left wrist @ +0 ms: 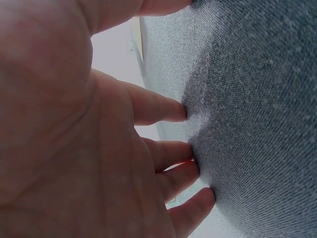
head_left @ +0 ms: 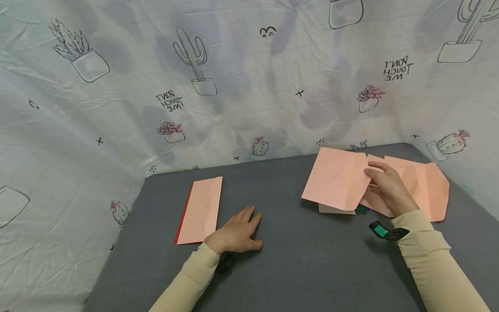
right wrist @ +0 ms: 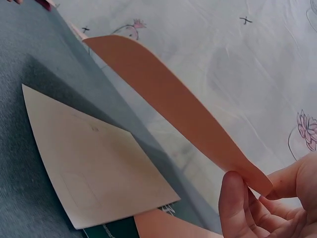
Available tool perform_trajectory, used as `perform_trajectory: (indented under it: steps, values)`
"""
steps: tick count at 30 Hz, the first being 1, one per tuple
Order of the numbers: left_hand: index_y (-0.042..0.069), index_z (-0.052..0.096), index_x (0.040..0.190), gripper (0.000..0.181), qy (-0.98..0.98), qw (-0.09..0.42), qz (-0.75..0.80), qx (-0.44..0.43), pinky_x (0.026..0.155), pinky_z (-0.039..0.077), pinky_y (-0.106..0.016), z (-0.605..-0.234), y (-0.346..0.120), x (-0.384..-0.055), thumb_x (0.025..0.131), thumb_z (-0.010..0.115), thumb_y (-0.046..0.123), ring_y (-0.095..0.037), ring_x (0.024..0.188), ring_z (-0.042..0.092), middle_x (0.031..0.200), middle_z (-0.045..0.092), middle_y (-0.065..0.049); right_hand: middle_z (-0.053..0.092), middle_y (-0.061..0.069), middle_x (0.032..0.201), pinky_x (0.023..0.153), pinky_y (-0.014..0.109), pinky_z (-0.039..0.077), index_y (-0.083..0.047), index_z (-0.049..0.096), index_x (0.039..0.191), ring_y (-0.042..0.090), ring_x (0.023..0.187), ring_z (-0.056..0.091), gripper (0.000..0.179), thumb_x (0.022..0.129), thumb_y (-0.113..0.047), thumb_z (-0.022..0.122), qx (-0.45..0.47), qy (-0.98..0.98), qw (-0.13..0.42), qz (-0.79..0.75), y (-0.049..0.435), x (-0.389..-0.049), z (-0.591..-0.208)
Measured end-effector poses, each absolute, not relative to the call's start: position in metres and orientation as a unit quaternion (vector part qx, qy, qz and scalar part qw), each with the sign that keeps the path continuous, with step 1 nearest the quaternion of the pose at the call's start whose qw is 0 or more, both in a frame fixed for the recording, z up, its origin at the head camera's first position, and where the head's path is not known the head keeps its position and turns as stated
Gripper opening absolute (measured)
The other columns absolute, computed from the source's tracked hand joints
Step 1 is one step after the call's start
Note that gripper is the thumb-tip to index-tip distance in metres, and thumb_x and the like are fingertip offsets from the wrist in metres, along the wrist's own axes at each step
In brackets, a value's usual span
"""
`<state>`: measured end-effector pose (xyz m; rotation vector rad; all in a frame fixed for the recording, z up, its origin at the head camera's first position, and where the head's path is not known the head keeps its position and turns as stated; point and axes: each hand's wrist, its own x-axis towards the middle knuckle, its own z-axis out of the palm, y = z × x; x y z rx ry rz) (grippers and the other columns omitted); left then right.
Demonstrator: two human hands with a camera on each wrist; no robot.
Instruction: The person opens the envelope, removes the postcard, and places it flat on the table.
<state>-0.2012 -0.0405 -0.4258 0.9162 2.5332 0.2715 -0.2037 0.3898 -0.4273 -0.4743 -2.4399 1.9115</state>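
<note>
My right hand (head_left: 387, 187) pinches the right edge of a creased pink paper sheet (head_left: 334, 177) between thumb and fingers. In the right wrist view that sheet (right wrist: 168, 99) is raised at an angle above a cream card (right wrist: 94, 158). The card lies partly over a dark green printed piece (right wrist: 113, 229). Spread on the grey table, my left hand (head_left: 238, 232) touches the cloth with its fingertips and holds nothing. Just left of it is a pink folded paper (head_left: 202, 208) with a red strip along its left edge.
More creased pink paper (head_left: 413, 182) lies at the right end of the grey table (head_left: 296, 260), behind and beside my right hand. A white curtain (head_left: 241, 56) with cactus drawings hangs along the table's far edge. A black band (head_left: 390, 233) sits at the right wrist.
</note>
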Motion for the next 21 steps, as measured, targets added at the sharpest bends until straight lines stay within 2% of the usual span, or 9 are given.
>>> perform_trajectory:
  steps: [7, 15, 21]
  values:
    - [0.004, 0.032, 0.158, 0.079, 0.916, 0.210, 0.092, 0.329, 0.125, 0.025, -0.052, -0.426, -0.040, -0.200, 0.095, 0.065, 0.039, -0.034, 0.158, 0.018, 0.168, 0.020, -0.020, 0.050, -0.017, 0.107, 0.073, 0.018, 0.055, -0.008, 0.012, 0.163, -0.006, 0.084, 0.061, 0.072, 0.107, -0.035, 0.046, -0.172, -0.759, 0.008, 0.628, 0.399, -0.200, -0.428]
    - [0.003, 0.033, 0.158, 0.079, 0.916, 0.203, 0.100, 0.331, 0.124, 0.025, -0.054, -0.428, -0.040, -0.201, 0.094, 0.065, 0.038, -0.036, 0.158, 0.018, 0.168, 0.020, -0.021, 0.059, -0.016, 0.086, 0.062, 0.020, 0.055, -0.008, 0.021, 0.161, 0.001, 0.069, 0.060, 0.066, 0.105, -0.027, 0.051, -0.185, -0.720, 0.025, 0.668, 0.405, -0.201, -0.432]
    - [0.004, 0.032, 0.158, 0.080, 0.916, 0.205, 0.099, 0.329, 0.125, 0.024, -0.053, -0.433, -0.041, -0.203, 0.095, 0.064, 0.039, -0.036, 0.158, 0.017, 0.168, 0.019, -0.021, 0.056, -0.020, 0.092, 0.066, 0.020, 0.055, -0.004, 0.020, 0.160, -0.003, 0.075, 0.061, 0.066, 0.106, -0.029, 0.048, -0.182, -0.753, 0.029, 0.631, 0.408, -0.201, -0.435]
